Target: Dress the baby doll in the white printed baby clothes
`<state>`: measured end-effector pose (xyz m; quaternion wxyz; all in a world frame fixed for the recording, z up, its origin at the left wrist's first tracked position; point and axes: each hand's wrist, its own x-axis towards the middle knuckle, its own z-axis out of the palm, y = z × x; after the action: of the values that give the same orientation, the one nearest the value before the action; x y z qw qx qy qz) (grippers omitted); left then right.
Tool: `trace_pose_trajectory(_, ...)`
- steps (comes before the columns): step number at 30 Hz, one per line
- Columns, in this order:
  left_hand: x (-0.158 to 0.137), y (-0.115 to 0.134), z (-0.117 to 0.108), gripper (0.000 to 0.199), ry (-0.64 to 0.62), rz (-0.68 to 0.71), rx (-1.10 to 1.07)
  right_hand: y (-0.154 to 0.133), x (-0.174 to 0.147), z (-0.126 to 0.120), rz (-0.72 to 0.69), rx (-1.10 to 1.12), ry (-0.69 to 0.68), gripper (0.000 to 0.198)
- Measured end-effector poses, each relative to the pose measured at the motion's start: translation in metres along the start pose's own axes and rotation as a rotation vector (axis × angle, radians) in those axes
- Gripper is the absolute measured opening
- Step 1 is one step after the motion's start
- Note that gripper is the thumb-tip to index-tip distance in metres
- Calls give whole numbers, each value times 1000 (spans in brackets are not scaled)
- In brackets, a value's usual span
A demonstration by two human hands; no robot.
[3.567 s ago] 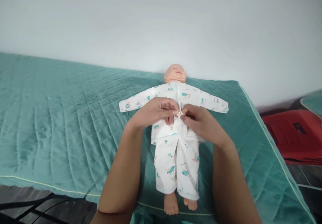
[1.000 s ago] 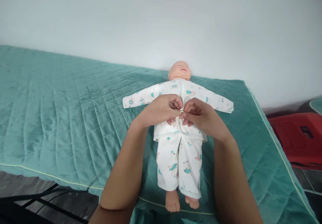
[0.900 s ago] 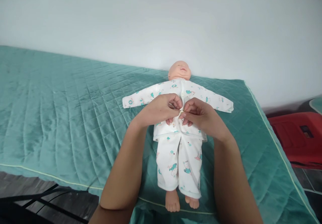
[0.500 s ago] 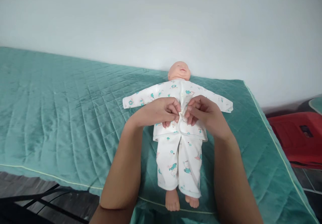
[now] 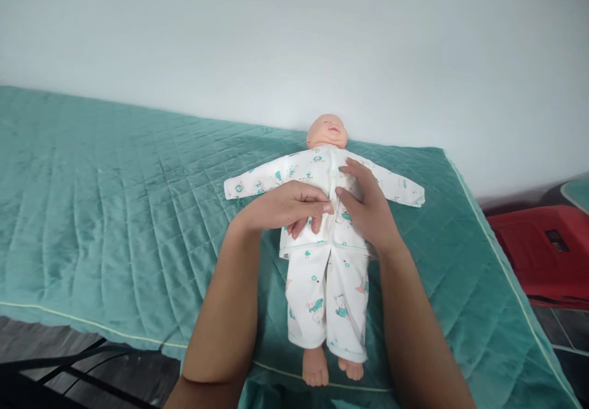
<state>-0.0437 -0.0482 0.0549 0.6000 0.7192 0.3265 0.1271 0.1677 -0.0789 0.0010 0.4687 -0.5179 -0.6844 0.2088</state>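
Note:
A baby doll (image 5: pixel 326 132) lies on its back, arms out to the sides. It wears a white shirt (image 5: pixel 317 162) with small teal prints and matching white trousers (image 5: pixel 306 292); its bare feet show below. My left hand (image 5: pixel 292 205) is closed in a pinch at the middle of the shirt's front edge, thumb against forefinger. My right hand (image 5: pixel 370 213) rests over the other half of the shirt front, thumb and fingers apart. Its fingertips are near the upper chest, beside the front opening. My fingers hide the spot pinched on the left.
A teal quilted cover (image 5: pixel 115 213) spreads under the doll, with a pale piped edge. Behind it rises a white wall (image 5: pixel 276 41). At the right stands a red plastic seat (image 5: pixel 538 249), and black metal bars (image 5: pixel 101 384) are at the lower left.
My right hand has released its pinch near the shirt's middle. Its fingers have spread and moved up toward the chest. My left hand stays at the front edge.

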Motion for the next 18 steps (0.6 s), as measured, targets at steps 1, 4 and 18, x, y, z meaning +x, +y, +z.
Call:
trace_pose_trajectory(1, 1, -1, 0, 30, 7, 15, -25, 0, 0, -1, 12, 12, -26, 38)
trace_pose_trajectory(4, 4, -5, 2, 26, 76, 71, -90, -2, 0, -5, 36, 53, -96, 43)
trace_pose_trajectory(18, 7, -2, 6, 22, 165, 17, 60, -11, -2, -27, 31, -46, -461, 78)
